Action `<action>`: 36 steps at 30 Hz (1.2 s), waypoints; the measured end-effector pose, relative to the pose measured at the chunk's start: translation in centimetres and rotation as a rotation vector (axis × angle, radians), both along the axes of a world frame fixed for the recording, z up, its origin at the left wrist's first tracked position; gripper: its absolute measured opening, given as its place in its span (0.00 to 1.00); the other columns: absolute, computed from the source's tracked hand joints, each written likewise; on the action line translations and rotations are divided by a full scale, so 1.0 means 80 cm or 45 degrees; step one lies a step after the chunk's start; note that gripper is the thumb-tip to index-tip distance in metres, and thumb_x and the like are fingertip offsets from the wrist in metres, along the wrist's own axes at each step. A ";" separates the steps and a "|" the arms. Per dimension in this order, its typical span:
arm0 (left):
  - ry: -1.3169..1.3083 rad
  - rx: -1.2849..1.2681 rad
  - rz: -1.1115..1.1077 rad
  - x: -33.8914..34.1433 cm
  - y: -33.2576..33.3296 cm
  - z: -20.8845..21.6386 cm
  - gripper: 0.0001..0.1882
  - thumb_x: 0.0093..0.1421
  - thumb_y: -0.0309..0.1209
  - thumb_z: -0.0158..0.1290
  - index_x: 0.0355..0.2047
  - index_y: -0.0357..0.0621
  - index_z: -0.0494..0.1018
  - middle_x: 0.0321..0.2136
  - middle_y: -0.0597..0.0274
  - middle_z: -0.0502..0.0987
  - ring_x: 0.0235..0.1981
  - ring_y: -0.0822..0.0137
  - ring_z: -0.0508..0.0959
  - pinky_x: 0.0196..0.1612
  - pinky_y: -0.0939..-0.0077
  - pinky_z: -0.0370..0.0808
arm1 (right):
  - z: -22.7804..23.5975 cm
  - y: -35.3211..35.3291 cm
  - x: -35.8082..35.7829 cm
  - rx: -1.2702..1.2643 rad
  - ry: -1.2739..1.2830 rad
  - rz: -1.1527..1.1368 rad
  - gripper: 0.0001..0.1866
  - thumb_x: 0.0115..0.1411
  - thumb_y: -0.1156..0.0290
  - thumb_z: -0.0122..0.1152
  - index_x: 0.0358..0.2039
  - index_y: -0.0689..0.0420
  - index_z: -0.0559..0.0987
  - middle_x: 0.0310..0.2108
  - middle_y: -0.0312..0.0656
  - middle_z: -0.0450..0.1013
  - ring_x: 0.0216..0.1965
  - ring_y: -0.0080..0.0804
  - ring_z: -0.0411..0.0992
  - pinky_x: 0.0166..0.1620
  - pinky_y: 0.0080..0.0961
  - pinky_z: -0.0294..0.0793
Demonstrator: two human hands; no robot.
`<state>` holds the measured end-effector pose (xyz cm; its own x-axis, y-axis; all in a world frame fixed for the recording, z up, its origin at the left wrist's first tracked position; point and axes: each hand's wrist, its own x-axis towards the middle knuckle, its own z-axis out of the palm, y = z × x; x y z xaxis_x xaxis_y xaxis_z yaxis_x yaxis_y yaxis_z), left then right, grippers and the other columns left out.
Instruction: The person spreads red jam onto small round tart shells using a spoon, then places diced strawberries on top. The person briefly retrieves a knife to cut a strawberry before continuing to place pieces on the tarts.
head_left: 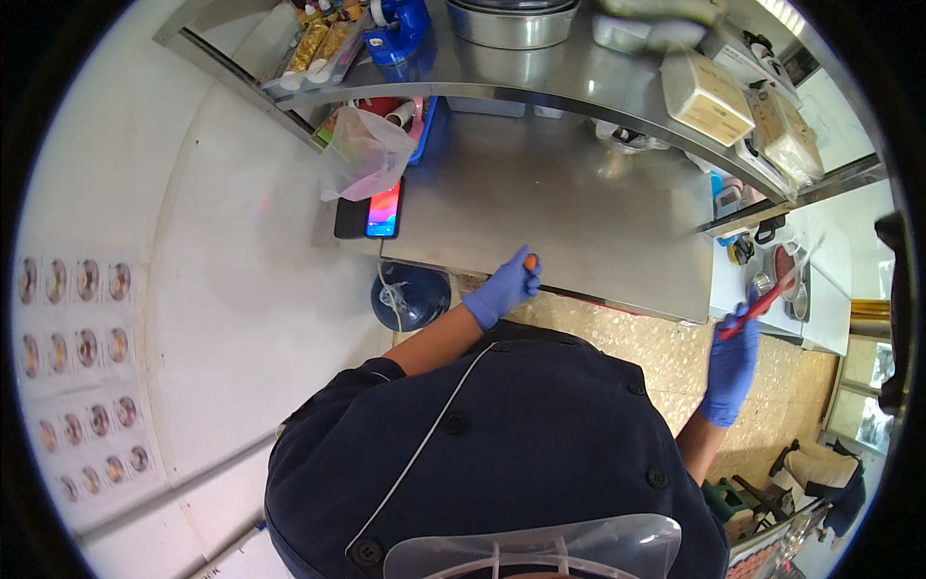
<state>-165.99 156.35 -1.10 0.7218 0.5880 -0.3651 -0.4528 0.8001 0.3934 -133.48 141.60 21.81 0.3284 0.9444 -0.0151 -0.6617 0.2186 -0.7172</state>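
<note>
My left hand, in a blue glove, is at the near edge of the steel table. Its fingers are closed around a small orange object; only the end shows, so its kind cannot be made out. Out to the right, my right hand, also gloved in blue, grips a tool by its long red handle. The tool slants up and away to the right, and its far end is pale and blurred. Behind that end lie a reddish-brown oval piece and metal dishes on a white counter.
A phone with a lit screen lies at the table's left, beside a plastic bag. Below stands a blue water jug. A steel shelf spans the back, holding a round tin, a blue tape dispenser and packages.
</note>
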 end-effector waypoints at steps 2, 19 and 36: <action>-0.206 -0.224 -0.024 0.043 -0.024 0.018 0.17 0.71 0.46 0.39 0.37 0.45 0.67 0.32 0.65 0.70 0.32 0.70 0.71 0.31 0.76 0.68 | -0.026 -0.025 0.005 -0.166 -0.102 -0.043 0.23 0.64 0.74 0.53 0.59 0.58 0.64 0.41 0.35 0.68 0.40 0.25 0.67 0.48 0.24 0.67; -0.330 -0.146 -0.698 0.543 -0.236 0.187 0.20 0.70 0.29 0.39 0.59 0.36 0.61 0.61 0.46 0.62 0.61 0.57 0.65 0.66 0.63 0.63 | -0.069 -0.258 0.219 -0.844 -1.204 -0.748 0.20 0.65 0.66 0.56 0.55 0.59 0.73 0.30 0.39 0.74 0.30 0.23 0.71 0.38 0.23 0.73; -0.173 0.345 -1.324 0.918 -0.337 0.188 0.21 0.69 0.34 0.46 0.60 0.42 0.64 0.55 0.58 0.71 0.58 0.63 0.71 0.57 0.71 0.72 | -0.031 -0.377 0.489 -1.076 -1.090 -0.993 0.29 0.64 0.71 0.57 0.66 0.50 0.63 0.24 0.28 0.64 0.26 0.15 0.58 0.33 0.14 0.64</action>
